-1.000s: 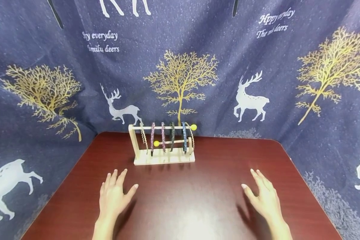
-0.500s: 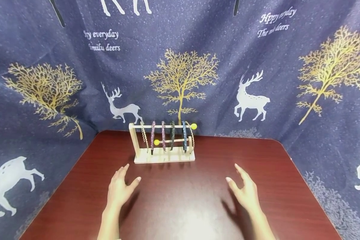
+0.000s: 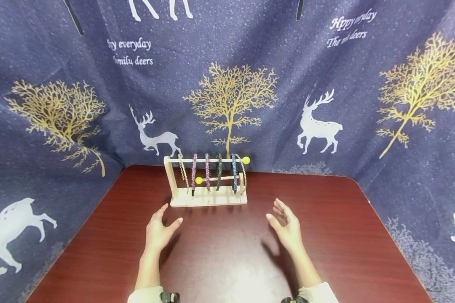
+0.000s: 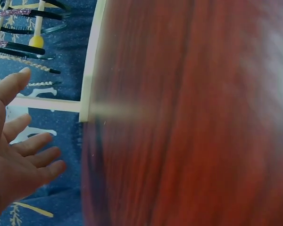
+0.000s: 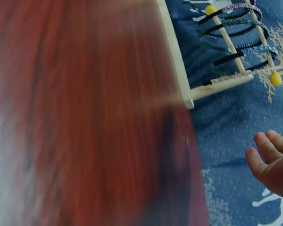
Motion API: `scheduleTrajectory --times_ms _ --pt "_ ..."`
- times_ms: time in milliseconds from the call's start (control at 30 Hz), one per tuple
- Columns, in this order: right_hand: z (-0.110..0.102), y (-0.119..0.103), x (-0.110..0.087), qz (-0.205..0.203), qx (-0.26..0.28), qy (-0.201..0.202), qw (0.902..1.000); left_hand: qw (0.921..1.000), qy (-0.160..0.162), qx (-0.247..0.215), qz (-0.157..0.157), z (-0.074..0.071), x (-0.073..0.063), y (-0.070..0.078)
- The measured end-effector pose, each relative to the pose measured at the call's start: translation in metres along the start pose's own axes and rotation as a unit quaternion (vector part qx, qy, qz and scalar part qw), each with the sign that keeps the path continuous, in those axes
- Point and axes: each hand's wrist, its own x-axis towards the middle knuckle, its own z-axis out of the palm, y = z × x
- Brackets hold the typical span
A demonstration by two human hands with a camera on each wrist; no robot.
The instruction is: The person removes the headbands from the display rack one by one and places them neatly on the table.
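Note:
A pale wooden headband rack (image 3: 178, 202) stands at the back of the table, with two horizontal bars tipped by yellow balls. Several headbands hang on it: a braided beige one (image 3: 183, 174), a glittery pink one (image 3: 194, 174), a purplish one (image 3: 207, 173), a dark one (image 3: 218, 173) and a blue one (image 3: 234, 173). My left hand (image 3: 158, 235) hovers in front of the rack's left end, thumb spread from the fingers, holding nothing. Out past the rack's right end is my right hand (image 3: 289, 231), also holding nothing, its fingers relaxed. The left wrist view shows the left fingers (image 4: 37, 143) spread.
The glossy reddish-brown table (image 3: 227, 252) carries a bright glare near its front. Behind it and along both sides hangs a blue cloth (image 3: 250, 50) printed with white deer and golden trees. Pale sleeves (image 3: 318, 293) with dark wrist straps show at the bottom.
Both hands have moved inward and forward, toward the rack; the right hand has travelled further, to the left. The rack and its headbands have stayed in place.

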Motion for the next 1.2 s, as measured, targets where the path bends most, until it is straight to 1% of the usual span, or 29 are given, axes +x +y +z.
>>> scheduleTrajectory --times_ms 67,167,200,333,500,633,767,867,967,1000,1067,1200 --pt "0.006 -0.004 0.002 0.012 0.02 0.0 0.9997 0.9999 0.0 -0.009 -0.005 0.002 0.004 -0.001" --pt "0.014 0.0 0.007 0.011 0.044 0.004 0.9989 0.9995 0.003 -0.03 -0.011 0.007 0.01 -0.005" --pt "0.016 -0.004 0.008 0.013 0.05 0.003 0.9987 0.9992 0.004 -0.037 -0.012 0.009 0.012 -0.006" --pt "0.025 -0.003 0.012 0.012 0.078 0.003 0.9969 0.9981 0.011 -0.059 -0.016 0.016 0.021 -0.012" --pt "0.038 0.002 0.017 0.01 0.101 -0.007 0.9948 0.997 0.02 -0.073 -0.015 0.024 0.029 -0.019" --pt "0.047 0.006 0.024 0.005 0.118 -0.016 0.9929 0.9955 0.044 -0.083 -0.014 0.03 0.038 -0.023" --pt "0.052 0.019 0.033 0.003 0.15 -0.013 0.9886 0.9889 0.072 -0.129 -0.013 0.037 0.047 -0.024" --pt "0.056 0.029 0.039 0.006 0.16 -0.007 0.9871 0.98 0.095 -0.173 -0.025 0.041 0.052 -0.024" --pt "0.061 0.036 0.045 0.001 0.16 0.0 0.9871 0.9738 0.112 -0.194 -0.04 0.044 0.055 -0.025" --pt "0.063 0.037 0.048 -0.005 0.163 0.001 0.9866 0.9724 0.118 -0.197 -0.043 0.045 0.056 -0.026" --pt "0.066 0.038 0.052 -0.012 0.164 0.004 0.9864 0.9727 0.126 -0.191 -0.04 0.047 0.058 -0.026" --pt "0.071 0.035 0.06 -0.01 0.179 0.002 0.9838 0.9785 0.136 -0.154 -0.019 0.052 0.062 -0.028"
